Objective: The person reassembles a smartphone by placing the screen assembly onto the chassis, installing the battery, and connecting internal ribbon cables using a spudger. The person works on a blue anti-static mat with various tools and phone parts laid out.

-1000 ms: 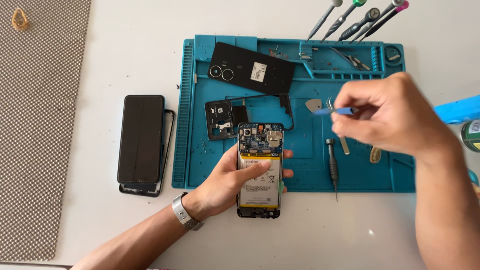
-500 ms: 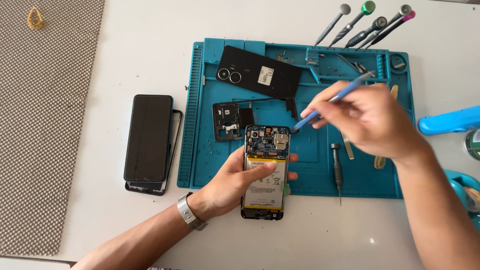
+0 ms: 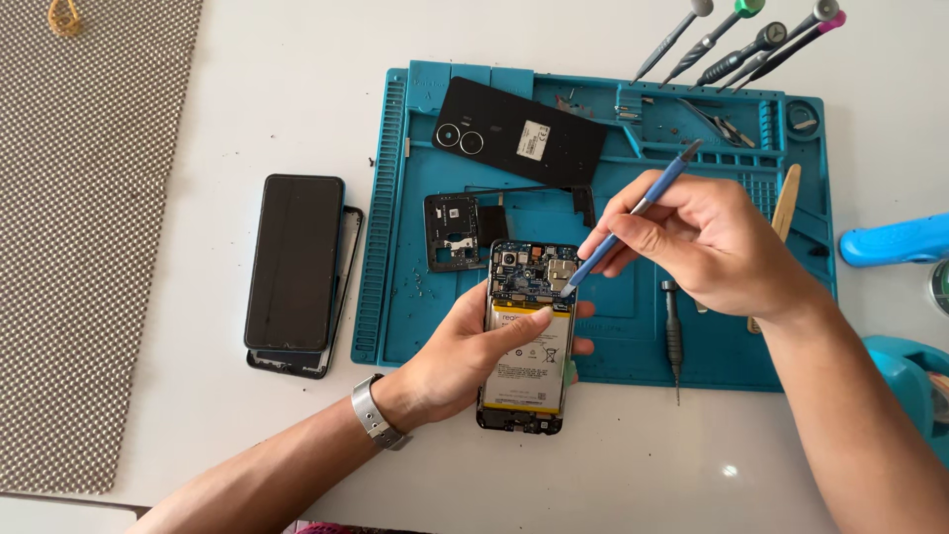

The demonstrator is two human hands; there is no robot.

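My left hand (image 3: 465,351) holds an opened smartphone (image 3: 529,341) with its back off, showing a white and yellow battery and the circuit board at the top. The thumb rests on the battery. My right hand (image 3: 707,242) grips a thin blue pry tool (image 3: 633,218) like a pen. Its tip touches the right edge of the circuit board, just above the battery. Both hands are over the lower part of a teal repair mat (image 3: 415,297).
On the mat lie a black back cover (image 3: 519,133), a black inner frame piece (image 3: 455,232), a screwdriver (image 3: 672,331) and a wooden stick (image 3: 786,203). Several screwdrivers (image 3: 736,35) stand at the top right. A second dark phone (image 3: 295,262) lies left of the mat, beside a woven mat (image 3: 79,247).
My right hand has brought the blue tool down from above the mat until its tip meets the phone's circuit board. My left hand keeps holding the phone.
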